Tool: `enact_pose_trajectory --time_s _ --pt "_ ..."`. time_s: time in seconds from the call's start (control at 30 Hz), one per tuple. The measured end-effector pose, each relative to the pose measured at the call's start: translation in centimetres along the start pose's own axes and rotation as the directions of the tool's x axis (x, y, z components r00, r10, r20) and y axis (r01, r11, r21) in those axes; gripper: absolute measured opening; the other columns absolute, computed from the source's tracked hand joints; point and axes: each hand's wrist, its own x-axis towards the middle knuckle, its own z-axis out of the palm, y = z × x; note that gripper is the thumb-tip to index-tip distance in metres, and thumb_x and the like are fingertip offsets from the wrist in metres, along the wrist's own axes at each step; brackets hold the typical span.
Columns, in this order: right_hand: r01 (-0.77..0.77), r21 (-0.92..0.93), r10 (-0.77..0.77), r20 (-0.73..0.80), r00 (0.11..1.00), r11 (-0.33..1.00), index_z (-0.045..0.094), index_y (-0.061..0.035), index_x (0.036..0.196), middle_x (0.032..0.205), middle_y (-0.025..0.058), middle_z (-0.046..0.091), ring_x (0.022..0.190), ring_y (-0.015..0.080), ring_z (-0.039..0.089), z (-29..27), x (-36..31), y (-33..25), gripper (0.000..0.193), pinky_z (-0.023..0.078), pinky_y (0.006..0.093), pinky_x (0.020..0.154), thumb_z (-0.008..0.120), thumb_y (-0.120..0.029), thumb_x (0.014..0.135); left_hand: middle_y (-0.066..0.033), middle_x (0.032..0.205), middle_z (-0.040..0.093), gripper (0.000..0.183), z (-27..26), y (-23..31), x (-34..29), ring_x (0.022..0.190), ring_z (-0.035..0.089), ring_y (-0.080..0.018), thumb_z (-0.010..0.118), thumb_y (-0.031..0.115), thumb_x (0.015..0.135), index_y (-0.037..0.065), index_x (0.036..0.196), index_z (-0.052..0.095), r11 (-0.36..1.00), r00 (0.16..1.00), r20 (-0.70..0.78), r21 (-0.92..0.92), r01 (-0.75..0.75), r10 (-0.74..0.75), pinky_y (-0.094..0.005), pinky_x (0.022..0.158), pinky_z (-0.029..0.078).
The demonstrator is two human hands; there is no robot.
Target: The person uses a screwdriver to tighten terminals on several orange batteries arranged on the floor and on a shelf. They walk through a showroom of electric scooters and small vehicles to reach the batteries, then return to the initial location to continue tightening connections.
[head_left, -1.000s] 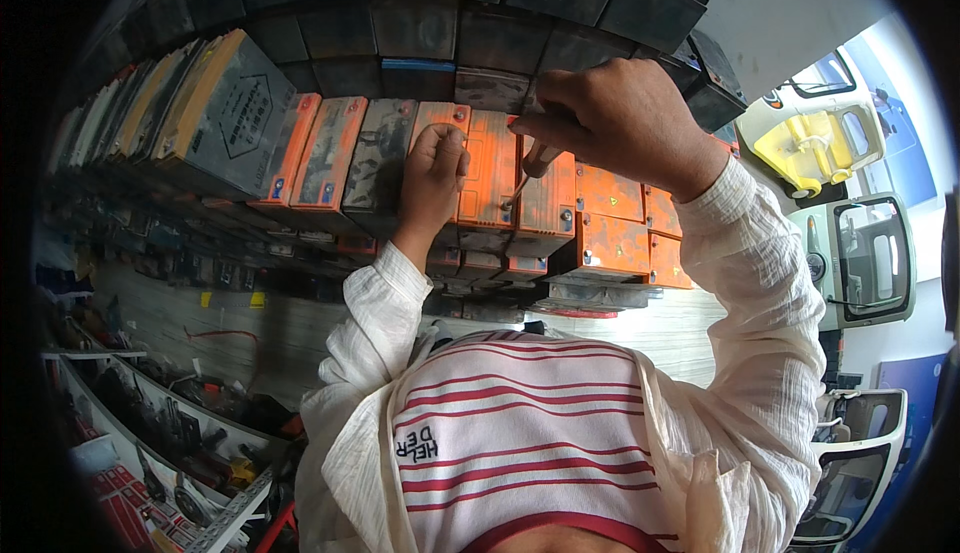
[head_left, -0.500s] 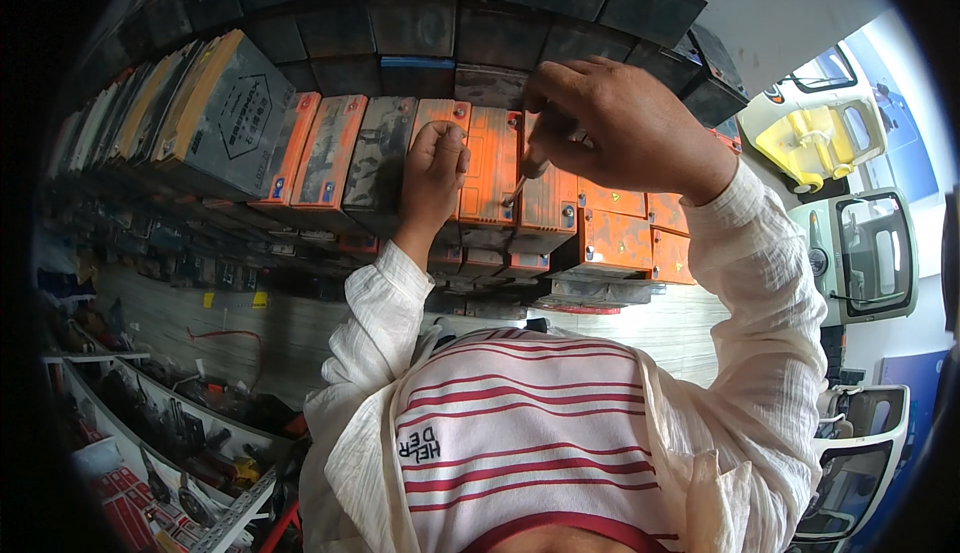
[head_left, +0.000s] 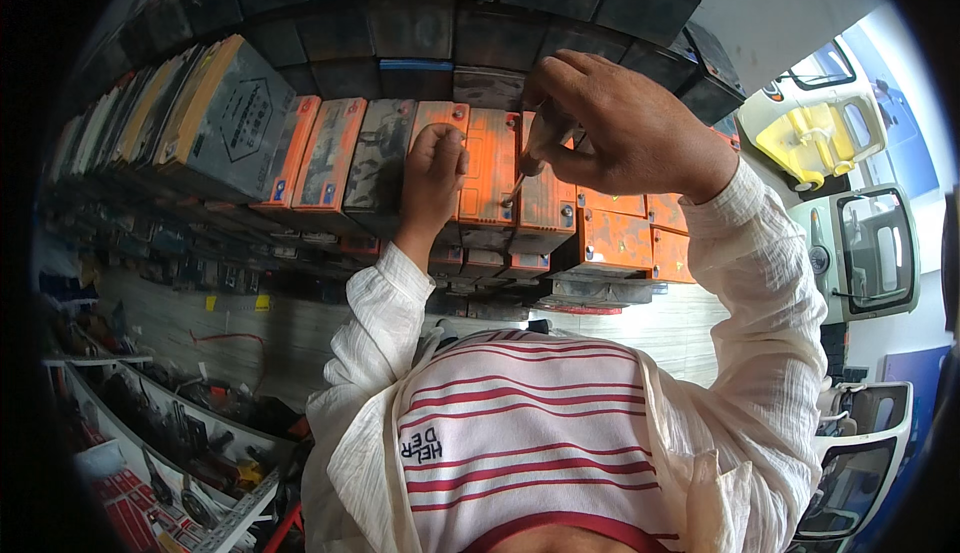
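My right hand [head_left: 625, 128] grips a screwdriver [head_left: 515, 190], whose thin shaft slants down to a terminal near the front edge of an orange battery [head_left: 488, 168]. Most of its handle is hidden by the fingers. My left hand [head_left: 434, 175] is a closed fist, thumb uppermost, over another orange battery [head_left: 430, 115] just to the left. Whatever the fist may hold is out of sight. Farther left in the same row are a black-and-grey patterned battery [head_left: 382, 148] and more orange ones.
Dark batteries [head_left: 410, 28] are stacked in rows behind. Grey battery blocks [head_left: 235, 118] stand at left. Lower orange batteries [head_left: 620, 243] lie at right. A shelf with parts [head_left: 240, 513] is at lower left; a yellow plastic piece [head_left: 808, 143] and vehicle door-like panels [head_left: 875, 253] are at right.
The fingers of my right hand have shifted and turned a little around the screwdriver handle. The screwdriver's tip stays at the same terminal, and my left hand stays put.
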Motion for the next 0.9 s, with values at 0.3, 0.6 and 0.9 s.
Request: enact_pose_trajectory --time_s 0.3,0.6,0.9 --pt "-0.127 -0.019 0.129 0.083 0.988 0.992 0.058 -0.0051 0.093 0.07 0.0074 0.066 0.064 0.0283 0.065 -0.7 -0.2 -0.8 0.03 0.05 0.0359 0.057 0.072 -0.027 0.078 0.0025 0.07 0.048 0.028 0.0 0.0 0.0 0.057 0.04 -0.0025 0.052 0.036 0.099 0.007 0.098 0.052 1.0 1.0 0.003 0.001 0.005 -0.005 -0.0185 0.048 0.034" --pt "-0.148 0.263 0.101 0.185 0.978 0.953 0.053 -0.0014 0.099 0.08 0.007 0.068 0.083 0.0248 0.069 -0.8 -0.4 -1.2 0.024 0.052 0.0336 0.063 0.064 -0.008 0.08 0.0024 0.07 0.047 0.027 0.1 -0.1 -0.1 0.055 0.039 -0.0023 0.052 0.033 0.099 0.007 0.097 0.052 1.0 1.0 -0.01 -0.015 -0.001 0.001 -0.0182 0.047 0.032" --pt "-0.239 0.126 0.207 0.224 0.952 0.963 0.052 -0.0009 0.102 0.082 0.0109 0.064 0.077 0.0306 0.066 -0.6 0.2 -1.9 0.028 0.053 0.0373 0.065 0.065 -0.01 0.078 0.0022 0.069 0.047 0.025 0.1 0.0 -0.1 0.054 0.038 -0.0022 0.05 0.031 0.1 0.007 0.097 0.052 1.0 1.0 -0.011 -0.017 0.002 -0.002 -0.0183 0.046 0.032"
